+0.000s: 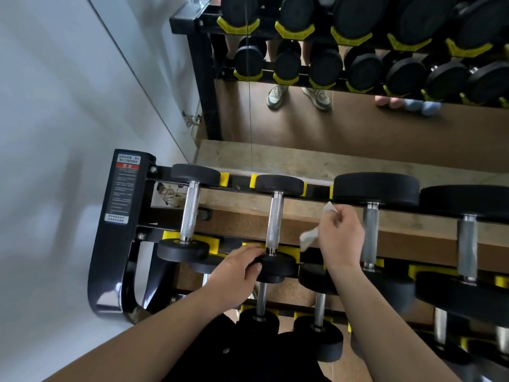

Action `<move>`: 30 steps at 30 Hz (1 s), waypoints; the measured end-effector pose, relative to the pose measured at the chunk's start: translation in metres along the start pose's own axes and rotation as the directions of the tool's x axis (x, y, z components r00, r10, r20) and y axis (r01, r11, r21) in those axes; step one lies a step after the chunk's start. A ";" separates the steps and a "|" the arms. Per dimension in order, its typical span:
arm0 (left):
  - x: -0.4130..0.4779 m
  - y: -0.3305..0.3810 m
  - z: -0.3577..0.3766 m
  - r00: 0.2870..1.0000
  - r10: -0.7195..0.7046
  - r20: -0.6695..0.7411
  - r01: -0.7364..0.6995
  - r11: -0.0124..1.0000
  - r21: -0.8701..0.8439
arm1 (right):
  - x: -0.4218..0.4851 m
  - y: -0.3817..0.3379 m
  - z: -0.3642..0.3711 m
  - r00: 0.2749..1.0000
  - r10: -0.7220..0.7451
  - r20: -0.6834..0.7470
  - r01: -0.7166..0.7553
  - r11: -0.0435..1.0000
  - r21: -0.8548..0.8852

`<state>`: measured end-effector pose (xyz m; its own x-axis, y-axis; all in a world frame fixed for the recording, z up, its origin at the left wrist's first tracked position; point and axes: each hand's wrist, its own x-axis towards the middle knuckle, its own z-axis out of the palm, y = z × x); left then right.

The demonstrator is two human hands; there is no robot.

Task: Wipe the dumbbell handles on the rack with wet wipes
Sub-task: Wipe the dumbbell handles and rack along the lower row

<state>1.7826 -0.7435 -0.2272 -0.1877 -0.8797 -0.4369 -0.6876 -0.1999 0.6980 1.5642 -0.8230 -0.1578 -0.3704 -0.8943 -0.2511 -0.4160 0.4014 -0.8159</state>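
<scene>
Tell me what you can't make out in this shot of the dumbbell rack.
All in the head view:
- The print on the rack label is too small and blurred to read.
- The middle of the wet wipe is hidden inside the right hand.
- The near head of the second dumbbell is partly covered by the left hand.

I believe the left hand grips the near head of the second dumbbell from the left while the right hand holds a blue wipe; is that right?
Not quite: the head view shows a white wipe, not blue, in the right hand. The left hand does grip the near head of that dumbbell.
</scene>
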 end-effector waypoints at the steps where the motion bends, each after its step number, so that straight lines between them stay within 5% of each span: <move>1: 0.000 0.000 0.000 1.000 0.003 -0.005 -0.003 1.000 0.000 | -0.002 -0.001 0.002 1.000 -0.019 -0.007 0.019 1.000 0.005; 12: -0.002 -0.003 -0.001 1.000 0.012 0.007 -0.012 1.000 -0.005 | -0.002 -0.008 0.034 0.999 -0.042 0.017 0.042 0.999 -0.017; 16: 0.000 -0.003 0.000 1.000 0.018 0.014 -0.018 1.000 -0.018 | -0.024 -0.003 0.066 0.967 -0.086 0.240 0.118 0.986 -0.120; 22: -0.001 -0.006 0.005 0.997 0.065 -0.030 -0.065 0.998 -0.007 | -0.059 0.019 0.058 0.855 -0.275 0.439 0.419 0.866 -0.273; 26: 0.001 -0.004 0.002 0.999 0.049 -0.008 -0.049 0.999 0.003 | -0.043 0.019 0.042 0.864 -0.098 0.494 0.324 0.859 -0.396; 30: -0.001 -0.005 0.001 1.000 0.018 0.002 -0.018 1.000 -0.001 | -0.022 0.012 0.013 0.975 -0.027 0.222 0.081 0.967 -0.240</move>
<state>1.7851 -0.7413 -0.2309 -0.2012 -0.8823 -0.4256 -0.6837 -0.1846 0.7060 1.5783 -0.8007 -0.1693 -0.1655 -0.9262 -0.3387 -0.6316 0.3633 -0.6849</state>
